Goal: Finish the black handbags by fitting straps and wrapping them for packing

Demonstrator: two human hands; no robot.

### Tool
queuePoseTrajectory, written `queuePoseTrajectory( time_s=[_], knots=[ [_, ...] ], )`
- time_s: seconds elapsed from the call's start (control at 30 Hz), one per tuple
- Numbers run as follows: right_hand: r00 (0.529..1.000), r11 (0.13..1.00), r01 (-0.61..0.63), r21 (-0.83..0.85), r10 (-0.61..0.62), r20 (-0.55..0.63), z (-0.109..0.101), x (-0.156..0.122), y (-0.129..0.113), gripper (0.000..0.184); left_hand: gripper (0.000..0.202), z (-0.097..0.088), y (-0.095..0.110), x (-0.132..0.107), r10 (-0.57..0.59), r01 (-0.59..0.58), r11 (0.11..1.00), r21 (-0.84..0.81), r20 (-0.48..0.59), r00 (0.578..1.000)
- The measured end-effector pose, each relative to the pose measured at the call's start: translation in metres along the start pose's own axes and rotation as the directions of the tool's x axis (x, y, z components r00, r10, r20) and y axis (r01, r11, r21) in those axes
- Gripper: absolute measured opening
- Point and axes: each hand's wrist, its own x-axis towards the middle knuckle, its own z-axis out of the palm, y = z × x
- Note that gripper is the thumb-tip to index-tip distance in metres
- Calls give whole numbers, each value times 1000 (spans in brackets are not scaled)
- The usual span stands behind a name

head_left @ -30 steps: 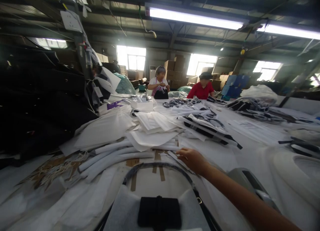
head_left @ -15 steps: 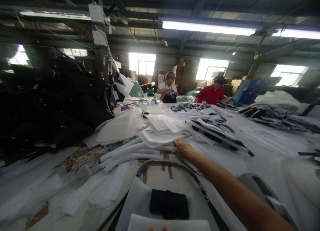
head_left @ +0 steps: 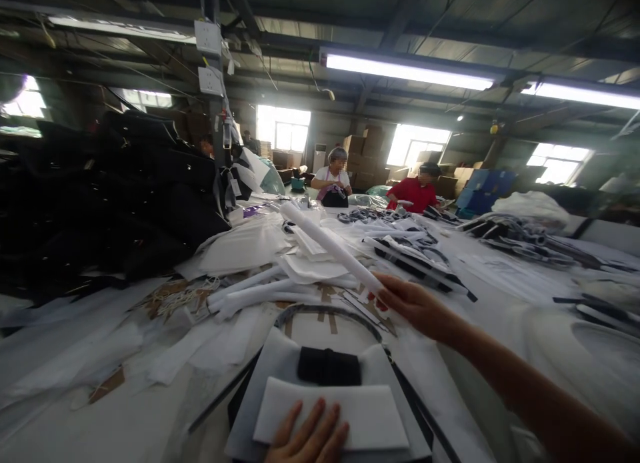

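My right hand [head_left: 407, 299] is closed around the near end of a white foam tube [head_left: 333, 246], which slants up and away to the left above the table. My left hand [head_left: 310, 433] lies flat with fingers spread on a white foam sheet [head_left: 360, 416]. Beneath that sheet is a black bag [head_left: 235, 403] covered by thin pale wrapping, with a dark rectangular piece [head_left: 329, 366] on top. The bag's handle [head_left: 327, 309], wrapped in grey, arches away from me. More white tubes [head_left: 260, 293] rest on the table just beyond it.
A heap of black bags [head_left: 100, 216] rises at the left. Stacked white foam sheets [head_left: 245, 243] and grey-wrapped handles [head_left: 370, 214] cover the table's far side. Two co-workers, one in a red top [head_left: 417, 195], are across the table. A post [head_left: 216, 123] stands left of centre.
My right hand has lifted a white foam tube off the pile and drawn it back to the right. My left hand has come into view on the foam sheet.
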Motion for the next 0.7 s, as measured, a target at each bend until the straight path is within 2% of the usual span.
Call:
queuePoseTrajectory(
  time_s=[0.07, 0.1, 0.17, 0.27, 0.37, 0.4, 0.43, 0.5, 0.57, 0.7],
  knots=[
    [1000, 994, -12, 107, 15, -27, 1, -40, -19, 45, 42, -10, -2, 1, 14, -12, 999, -34, 82, 997],
    [999, 994, -17, 107, 22, -42, 3, -60, -27, 40, 44, -13, -3, 2, -5, 12, 998, -65, 118, 993],
    [997, 1000, 6, 3, -6, -81, 10, -101, -38, 34, 46, -16, -3, 2, -41, 78, 985, -155, 226, 973],
    [986, 975, 62, -215, -94, -139, 28, -158, -47, 33, 46, -17, -8, 6, -1, 163, 932, -324, 447, 895],
    [977, 920, 115, -376, -174, -127, 57, -199, -47, 29, 57, -23, -25, 23, 72, 228, 870, -436, 571, 818],
    [971, 896, 131, -425, -203, -130, 69, -208, -46, 28, 63, -26, -33, 32, 109, 271, 830, -487, 620, 777],
    [963, 870, 140, -474, -231, -141, 81, -215, -45, 28, 69, -31, -41, 42, 144, 321, 785, -530, 660, 738],
    [940, 817, 126, -563, -280, -195, 105, -221, -43, 32, 73, -39, -56, 62, 202, 384, 706, -595, 689, 697],
    [913, 790, 78, -608, -301, -274, 129, -217, -42, 36, 72, -45, -68, 78, 244, 398, 671, -626, 693, 679],
    [862, 803, -13, -596, -293, -414, 171, -193, -44, 37, 69, -50, -80, 95, 315, 390, 628, -673, 679, 663]
  ],
)
